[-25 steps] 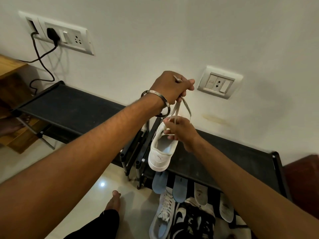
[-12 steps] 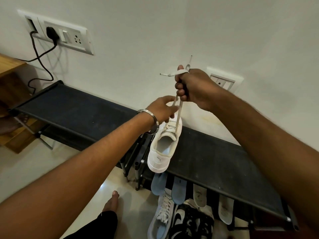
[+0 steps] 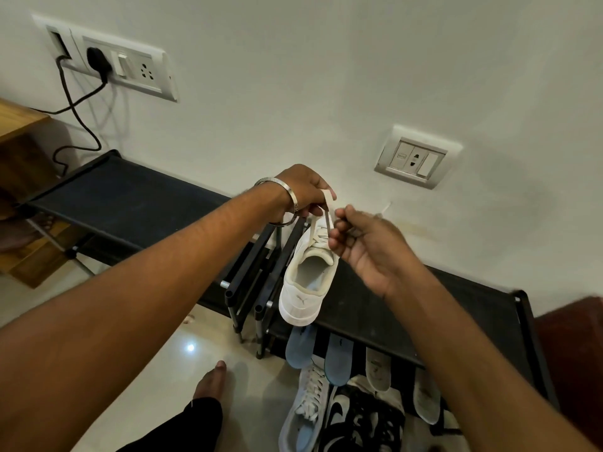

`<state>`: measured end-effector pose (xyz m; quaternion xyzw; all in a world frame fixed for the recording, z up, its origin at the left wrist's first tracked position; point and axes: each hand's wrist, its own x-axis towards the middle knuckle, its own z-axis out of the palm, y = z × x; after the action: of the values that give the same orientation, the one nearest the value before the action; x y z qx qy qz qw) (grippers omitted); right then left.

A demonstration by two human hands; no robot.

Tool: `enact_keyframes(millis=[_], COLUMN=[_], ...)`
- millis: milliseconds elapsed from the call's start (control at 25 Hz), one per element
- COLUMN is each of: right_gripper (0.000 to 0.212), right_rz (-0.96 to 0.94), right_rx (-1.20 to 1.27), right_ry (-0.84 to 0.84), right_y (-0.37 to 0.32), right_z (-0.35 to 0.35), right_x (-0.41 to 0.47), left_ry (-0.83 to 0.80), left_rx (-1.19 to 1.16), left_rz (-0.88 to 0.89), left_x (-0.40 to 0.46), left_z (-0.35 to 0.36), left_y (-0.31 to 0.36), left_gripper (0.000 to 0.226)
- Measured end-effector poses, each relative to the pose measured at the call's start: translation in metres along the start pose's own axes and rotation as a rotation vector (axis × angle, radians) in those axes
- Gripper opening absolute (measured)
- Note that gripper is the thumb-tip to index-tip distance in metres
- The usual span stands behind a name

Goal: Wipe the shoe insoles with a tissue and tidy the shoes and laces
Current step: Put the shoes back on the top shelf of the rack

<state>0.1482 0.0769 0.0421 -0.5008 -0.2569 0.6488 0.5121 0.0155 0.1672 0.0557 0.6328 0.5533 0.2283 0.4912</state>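
The black shoe rack (image 3: 130, 203) is running L to R along the wall, w/ a white sneaker (image 3: 308, 282) sitting on its top shelf, heel toward the person, toe toward the wall, so its long axis is pointing straight away from the hands. Both hands are working just above the toe end. The left hand (image 3: 301, 190) is pinching a flat white lace (image 3: 327, 207) up off the eyelets; the right hand (image 3: 365, 246) is sitting beside the tongue w/ fingers curled, prob. gripping the other lace end, though that strand is mostly hidden. Both are about equally near, L a bit higher.

Below the shelf, insoles (image 3: 339, 357) are leaning in a row; another white sneaker (image 3: 306, 415) and a black-and-white shoe (image 3: 362, 419) are lying on the floor. Nothing is blocking the laces; a bare foot (image 3: 210, 383) is standing well clear.
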Motion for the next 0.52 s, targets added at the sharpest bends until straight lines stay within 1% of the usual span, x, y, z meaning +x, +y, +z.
enact_keyframes(millis=[40, 80, 120, 200, 280, 360, 440, 480, 520], right_gripper=[0.022, 0.027, 0.039, 0.069, 0.094, 0.108, 0.108, 0.101, 0.089], right_rz=[0.051, 0.099, 0.141, 0.205, 0.232, 0.241, 0.255, 0.264, 0.277], right_rx=[0.075, 0.153, 0.232, 0.356, 0.382, 0.349, 0.297, 0.265, 0.227], right_ry=[-0.009, -0.019, -0.024, -0.019, -0.02, -0.029, -0.028, -0.018, 0.002], right_y=[0.013, 0.024, 0.033, 0.042, 0.043, 0.04, 0.034, 0.03, 0.026], right_z=[-0.003, -0.004, -0.005, -0.007, -0.009, -0.011, -0.013, -0.013, -0.012], right_x=[-0.001, -0.001, -0.001, 0.005, 0.016, 0.028, 0.039, 0.044, 0.047], left_ry=[-0.03, -0.059, -0.077, -0.079, -0.043, 0.044, 0.14, 0.174, 0.194], left_rx=[0.035, 0.066, 0.098, 0.186, 0.316, 0.433, 0.524, 0.569, 0.608], left_rz=[0.004, 0.004, 0.002, 0.038, 0.152, 0.256, 0.346, 0.387, 0.419], left_x=[-0.001, -0.003, -0.005, -0.01, -0.013, -0.017, -0.023, -0.026, -0.028], left_z=[-0.001, -0.002, -0.002, -0.002, 0.0, 0.005, 0.015, 0.02, 0.025], left_y=[0.004, 0.008, 0.011, 0.014, 0.008, 0.0, -0.009, -0.013, -0.019], left_gripper=[0.022, 0.023, 0.019, 0.012, 0.006, 0.012, 0.019, 0.022, 0.025])
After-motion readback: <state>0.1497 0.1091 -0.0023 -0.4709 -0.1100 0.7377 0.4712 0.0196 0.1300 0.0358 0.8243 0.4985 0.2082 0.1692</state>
